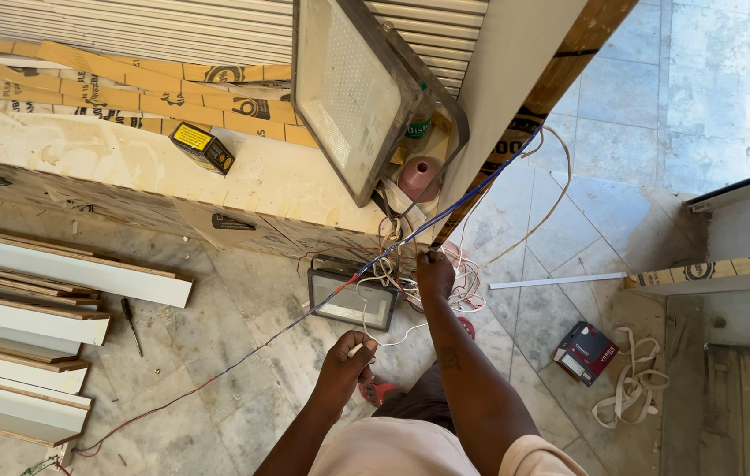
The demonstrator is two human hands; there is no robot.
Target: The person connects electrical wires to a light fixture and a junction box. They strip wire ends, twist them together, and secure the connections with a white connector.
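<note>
Our right hand [435,271] is up at the tangle of wires [392,264], fingers pinched shut on a thin white strand where it meets the blue-and-red twisted wire [445,210]. Our left hand [346,363] sits lower, curled closed around a white wire end. The twisted pair runs taut from the plywood desk [242,189] edge down across the marble floor [216,353].

To do this cleanly, we judge: keep the strand tensioned between both hands, pull one conductor free at a time, avoid dragging the bundle over the small floodlight [353,300] lying face-up on the floor.

Materials: large floodlight [350,88] with a dimpled LED panel in a dark metal frame, leaning on the desk; raw plywood, rough and stained; glossy veined marble; white-faced wooden trim boards [31,326] stacked left; black-handled screwdriver [131,324] beside them.
</note>
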